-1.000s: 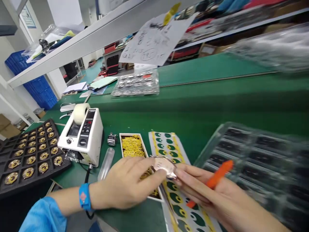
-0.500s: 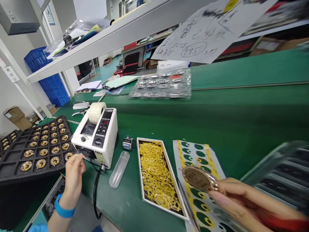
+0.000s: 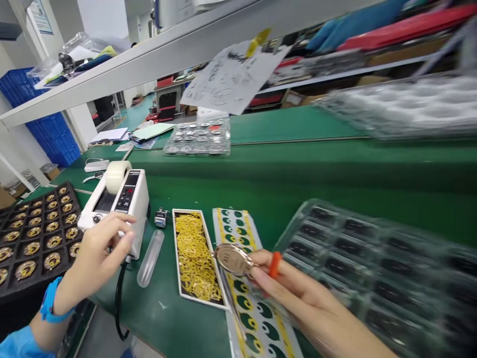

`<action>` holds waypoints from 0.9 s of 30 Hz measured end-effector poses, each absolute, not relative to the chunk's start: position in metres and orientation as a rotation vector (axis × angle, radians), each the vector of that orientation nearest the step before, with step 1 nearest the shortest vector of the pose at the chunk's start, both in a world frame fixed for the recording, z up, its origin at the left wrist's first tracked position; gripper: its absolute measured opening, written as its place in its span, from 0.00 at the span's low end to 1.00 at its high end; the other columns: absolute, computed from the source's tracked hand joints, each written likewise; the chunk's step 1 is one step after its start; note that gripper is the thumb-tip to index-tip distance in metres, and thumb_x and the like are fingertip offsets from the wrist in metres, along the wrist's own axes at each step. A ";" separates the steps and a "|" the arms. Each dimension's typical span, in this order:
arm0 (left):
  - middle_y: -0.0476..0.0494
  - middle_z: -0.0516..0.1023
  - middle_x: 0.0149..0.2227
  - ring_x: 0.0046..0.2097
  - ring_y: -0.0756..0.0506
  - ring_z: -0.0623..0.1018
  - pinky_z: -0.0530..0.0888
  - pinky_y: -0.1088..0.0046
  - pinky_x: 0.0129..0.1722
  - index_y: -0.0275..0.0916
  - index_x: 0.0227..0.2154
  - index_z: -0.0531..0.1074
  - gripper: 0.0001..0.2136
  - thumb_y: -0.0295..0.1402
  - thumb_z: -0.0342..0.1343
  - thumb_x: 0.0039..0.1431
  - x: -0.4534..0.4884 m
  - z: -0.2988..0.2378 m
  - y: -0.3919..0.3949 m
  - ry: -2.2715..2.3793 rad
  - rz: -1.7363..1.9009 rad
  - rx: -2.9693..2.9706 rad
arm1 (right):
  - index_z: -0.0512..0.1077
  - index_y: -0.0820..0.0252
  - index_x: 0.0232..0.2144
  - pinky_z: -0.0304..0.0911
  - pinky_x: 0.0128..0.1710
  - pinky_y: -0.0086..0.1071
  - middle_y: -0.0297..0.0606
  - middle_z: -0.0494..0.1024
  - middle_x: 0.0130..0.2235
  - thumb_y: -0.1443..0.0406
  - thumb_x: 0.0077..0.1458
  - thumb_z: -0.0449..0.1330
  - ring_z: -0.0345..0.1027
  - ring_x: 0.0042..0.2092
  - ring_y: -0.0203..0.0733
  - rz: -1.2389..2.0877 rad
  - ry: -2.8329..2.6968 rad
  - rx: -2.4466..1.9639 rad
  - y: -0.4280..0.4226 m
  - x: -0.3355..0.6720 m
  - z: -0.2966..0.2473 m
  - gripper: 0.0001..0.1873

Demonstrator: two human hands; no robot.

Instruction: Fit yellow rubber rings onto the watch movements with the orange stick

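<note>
My right hand (image 3: 294, 288) pinches a round rose-gold watch case (image 3: 233, 259) between thumb and fingers, its flat, marked face tilted up. An orange band circles one finger. The case hangs over a sticker sheet (image 3: 261, 325) with green and yellow shapes. A slim shiny metal strip (image 3: 234, 306) runs below it; I cannot tell whether it is held. My left hand (image 3: 100, 248) is in front of a white tape dispenser (image 3: 138, 199), thumb and fingers apart, with nothing visible between them. A blue band is on that wrist.
A white-rimmed tray (image 3: 181, 286) of yellow rings stands mid-bench, beside a clear oblong dish (image 3: 151, 258) and a tally counter (image 3: 161, 219). Black foam tray (image 3: 40, 233) with gold watch parts lies left; a clear compartment tray (image 3: 357, 258) lies right. A shelf (image 3: 149, 49) crosses above.
The view has turned right. My left hand has drawn back from the dispenser's front and its pinch has spread. My right hand still holds the watch case over the sticker sheet.
</note>
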State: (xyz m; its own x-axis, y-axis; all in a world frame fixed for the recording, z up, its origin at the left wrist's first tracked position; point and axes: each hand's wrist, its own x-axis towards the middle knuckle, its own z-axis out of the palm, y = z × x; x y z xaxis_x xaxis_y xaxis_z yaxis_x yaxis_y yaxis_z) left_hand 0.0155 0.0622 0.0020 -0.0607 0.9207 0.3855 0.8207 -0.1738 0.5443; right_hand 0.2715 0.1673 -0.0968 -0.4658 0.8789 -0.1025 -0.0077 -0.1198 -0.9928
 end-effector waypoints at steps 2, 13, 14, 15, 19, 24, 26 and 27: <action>0.45 0.72 0.35 0.35 0.47 0.72 0.66 0.72 0.33 0.40 0.28 0.67 0.09 0.32 0.49 0.65 0.034 0.004 0.077 1.659 1.034 1.997 | 0.71 0.54 0.30 0.69 0.36 0.38 0.37 0.73 0.31 0.43 0.47 0.62 0.68 0.32 0.44 1.794 -1.458 -0.962 0.165 0.269 -0.090 0.22; 0.52 0.59 0.26 0.29 0.50 0.61 0.57 0.72 0.28 0.38 0.21 0.69 0.11 0.33 0.55 0.58 0.092 -0.029 0.142 1.279 0.810 1.827 | 0.66 0.56 0.28 0.58 0.33 0.32 0.31 0.63 0.27 0.40 0.47 0.61 0.58 0.31 0.38 1.841 -1.449 -0.773 0.170 0.273 -0.085 0.26; 0.52 0.59 0.26 0.29 0.49 0.61 0.57 0.72 0.28 0.39 0.21 0.69 0.11 0.34 0.54 0.58 0.090 -0.028 0.142 1.275 0.795 1.839 | 0.66 0.56 0.28 0.57 0.33 0.31 0.30 0.63 0.27 0.40 0.47 0.61 0.57 0.31 0.38 1.855 -1.441 -0.765 0.170 0.273 -0.085 0.26; 0.53 0.58 0.26 0.29 0.49 0.61 0.57 0.72 0.28 0.39 0.21 0.69 0.11 0.34 0.54 0.59 0.087 -0.028 0.142 1.273 0.783 1.849 | 0.65 0.56 0.28 0.56 0.33 0.31 0.30 0.62 0.27 0.40 0.47 0.61 0.57 0.31 0.37 1.872 -1.431 -0.754 0.170 0.273 -0.084 0.26; 0.53 0.57 0.26 0.29 0.49 0.60 0.57 0.72 0.28 0.39 0.21 0.68 0.12 0.35 0.54 0.59 0.080 -0.028 0.143 1.263 0.744 1.845 | 0.65 0.56 0.28 0.55 0.34 0.31 0.30 0.62 0.28 0.41 0.48 0.60 0.56 0.31 0.37 1.899 -1.425 -0.718 0.170 0.274 -0.083 0.26; 0.53 0.57 0.25 0.27 0.50 0.60 0.57 0.72 0.27 0.39 0.20 0.68 0.13 0.36 0.54 0.59 0.080 -0.030 0.145 1.249 0.724 1.822 | 0.65 0.56 0.28 0.55 0.32 0.31 0.30 0.62 0.27 0.41 0.49 0.60 0.55 0.30 0.37 1.859 -1.454 -0.735 0.170 0.276 -0.081 0.26; 0.53 0.57 0.25 0.27 0.50 0.60 0.57 0.73 0.26 0.39 0.19 0.68 0.13 0.35 0.54 0.59 0.081 -0.030 0.145 1.240 0.728 1.819 | 0.65 0.56 0.28 0.54 0.32 0.31 0.29 0.61 0.27 0.40 0.48 0.60 0.54 0.29 0.36 1.843 -1.465 -0.746 0.170 0.276 -0.080 0.26; 0.53 0.57 0.25 0.27 0.50 0.60 0.56 0.73 0.26 0.39 0.19 0.67 0.13 0.35 0.55 0.58 0.082 -0.030 0.145 1.240 0.732 1.815 | 0.65 0.55 0.27 0.53 0.32 0.31 0.29 0.61 0.27 0.40 0.48 0.60 0.53 0.29 0.36 1.840 -1.472 -0.748 0.170 0.276 -0.080 0.26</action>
State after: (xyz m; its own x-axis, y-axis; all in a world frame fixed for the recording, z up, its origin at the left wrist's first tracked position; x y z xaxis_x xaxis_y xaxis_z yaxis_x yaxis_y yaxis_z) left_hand 0.0819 0.1453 -0.0296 0.3514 0.9360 0.0224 0.4722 -0.1978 0.8590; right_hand 0.2764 0.1697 -0.0797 -0.6207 0.7834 -0.0327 -0.1404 -0.1521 -0.9783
